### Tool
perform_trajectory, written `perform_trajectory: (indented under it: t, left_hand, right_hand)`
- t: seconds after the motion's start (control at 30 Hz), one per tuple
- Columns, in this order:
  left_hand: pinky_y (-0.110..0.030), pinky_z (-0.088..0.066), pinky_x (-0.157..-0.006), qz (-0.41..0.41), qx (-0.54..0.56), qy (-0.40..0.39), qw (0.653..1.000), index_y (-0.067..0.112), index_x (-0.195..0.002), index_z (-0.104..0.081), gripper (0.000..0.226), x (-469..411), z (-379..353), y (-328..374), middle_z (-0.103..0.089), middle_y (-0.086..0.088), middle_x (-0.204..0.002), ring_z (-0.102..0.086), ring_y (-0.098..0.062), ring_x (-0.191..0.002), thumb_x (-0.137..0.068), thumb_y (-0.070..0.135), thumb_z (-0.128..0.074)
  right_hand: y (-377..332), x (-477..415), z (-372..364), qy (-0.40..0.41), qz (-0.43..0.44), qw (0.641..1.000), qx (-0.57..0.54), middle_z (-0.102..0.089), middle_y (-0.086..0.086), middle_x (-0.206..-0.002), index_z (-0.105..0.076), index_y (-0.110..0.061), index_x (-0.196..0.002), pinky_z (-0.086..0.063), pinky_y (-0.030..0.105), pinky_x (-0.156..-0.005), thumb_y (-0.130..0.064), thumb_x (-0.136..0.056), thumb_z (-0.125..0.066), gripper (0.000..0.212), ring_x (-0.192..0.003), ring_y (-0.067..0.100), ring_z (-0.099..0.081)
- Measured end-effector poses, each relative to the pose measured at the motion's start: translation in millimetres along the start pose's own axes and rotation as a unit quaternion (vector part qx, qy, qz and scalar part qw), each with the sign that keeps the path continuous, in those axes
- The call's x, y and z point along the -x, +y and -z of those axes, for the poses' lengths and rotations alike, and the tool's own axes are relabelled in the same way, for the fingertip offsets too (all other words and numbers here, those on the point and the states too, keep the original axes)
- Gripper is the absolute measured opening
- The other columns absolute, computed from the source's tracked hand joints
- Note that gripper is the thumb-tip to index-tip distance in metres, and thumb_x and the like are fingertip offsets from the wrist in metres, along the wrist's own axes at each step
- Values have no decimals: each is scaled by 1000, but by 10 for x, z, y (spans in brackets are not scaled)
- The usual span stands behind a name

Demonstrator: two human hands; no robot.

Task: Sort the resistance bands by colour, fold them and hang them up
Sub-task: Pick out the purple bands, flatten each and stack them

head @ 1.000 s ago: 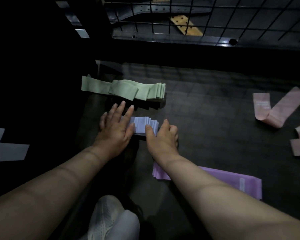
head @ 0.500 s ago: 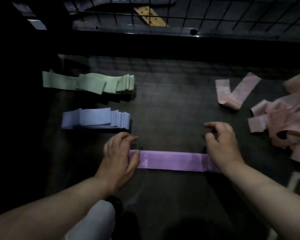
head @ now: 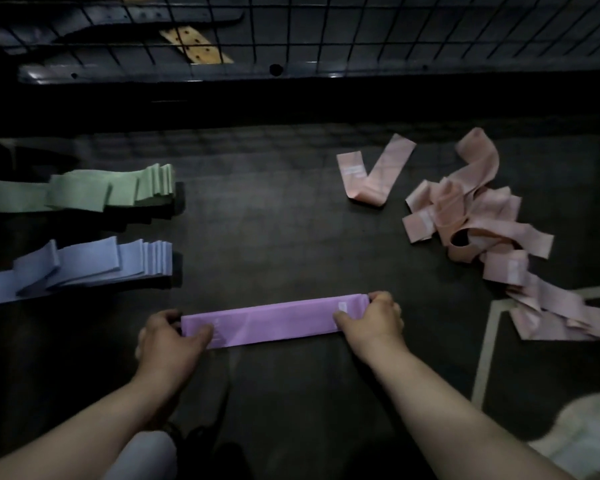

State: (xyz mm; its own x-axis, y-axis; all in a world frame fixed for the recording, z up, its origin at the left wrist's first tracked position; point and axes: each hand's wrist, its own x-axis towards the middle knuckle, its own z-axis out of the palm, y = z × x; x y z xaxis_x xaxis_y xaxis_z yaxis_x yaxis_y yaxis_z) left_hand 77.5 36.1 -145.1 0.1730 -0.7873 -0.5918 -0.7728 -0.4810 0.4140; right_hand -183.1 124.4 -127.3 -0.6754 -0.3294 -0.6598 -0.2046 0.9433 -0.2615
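Gripping left hand (head: 168, 336): clutching the left end of the flat lilac-purple fabric resistance band (head: 274, 322), thumb lying on top, fingers curling over the far edge.
Right hand (head: 371, 317): pinching the right end of that band, thumb pressing the near edge, fingers wrapping the far edge beside a small white label.
Purple band position: stretching straight between both hands, nearest the person, centre of view; resting on or hanging just over the dark floor mat (head: 274, 220), contact not being clear.
Green stack (head: 84, 190): pale green folded fabric bands sitting at far left, ends fanning towards the right.
Blue stack (head: 84, 265): pale blue folded fabric bands lying just nearer than the green stack, apart from the left hand.
Pink heap (head: 482, 230): loose salmon-pink fabric bands sprawling tangled at right, well apart from the purple band.
Single pink band (head: 371, 174): lying bent in a V just left of the heap.
Black wire grid panel (head: 361, 32): running along beyond the mat's far edge.
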Motion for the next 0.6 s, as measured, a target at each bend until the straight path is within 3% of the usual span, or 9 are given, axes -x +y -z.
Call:
perform_trajectory:
  t: [0.07,0.1,0.17,0.23,0.33,0.43,0.6]
  left_hand:
    - [-48,-51,-98,12,16,3,1000,7,-123,-60,84,-38,-23,18,-66,-15,-110,-63,-33,-105,-55,53,-79]
    - [-45,-51,-96,22,27,-2,999,6,-124,-58,81,-45,-33,36,-66,-15,-111,-63,-32,-103,-59,48,-81]
    - [-37,-52,-88,44,49,-10,998,4,-123,-58,62,-46,-29,47,-66,-14,-108,-64,-29,-95,-73,29,-85]
    - [-33,-51,-79,38,34,-29,998,8,-109,-66,40,-55,-17,26,-69,-11,-102,-65,-24,-86,-77,26,-82]
    - [-35,-52,-84,-24,-28,-24,999,15,-97,-68,24,-6,36,-12,-67,-12,-98,-64,-27,-87,-78,25,-79]
    - [-29,-40,-73,-101,-50,-31,993,15,-97,-64,17,88,90,-18,-64,-7,-91,-58,-23,-81,-83,13,-73]
    - [-27,-39,-78,-95,22,-42,994,16,-98,-63,14,89,153,-91,-66,-5,-93,-60,-23,-89,-88,8,-69]
  right_hand:
    - [33,-43,-9,-3,-4,1000,-19,-49,12,-131,-47,-13,-125,-44,40,-102,-37,-80,-77,60,-120,32,-52]
    - [55,-63,-13,-8,-4,999,-39,-52,11,-128,-48,-15,-120,-47,40,-100,-36,-79,-78,55,-116,30,-55]
    - [91,-83,-15,-19,9,998,-56,-57,9,-120,-53,-17,-112,-51,41,-95,-36,-78,-79,46,-106,27,-60]
    - [122,-100,-5,-26,26,999,-31,-56,8,-117,-59,-18,-110,-52,41,-93,-39,-79,-76,42,-102,26,-60]
    - [152,-79,41,-25,68,997,-15,-56,4,-107,-56,-21,-94,-51,31,-78,-41,-86,-71,26,-90,19,-60]
    - [164,-63,129,-46,112,992,-29,-62,-2,-90,-55,-22,-87,-41,21,-59,-37,-88,-71,22,-76,8,-57]
    - [193,-131,218,-95,92,982,-134,-71,6,-85,-65,-13,-93,-53,27,-63,-24,-79,-82,25,-72,17,-67]
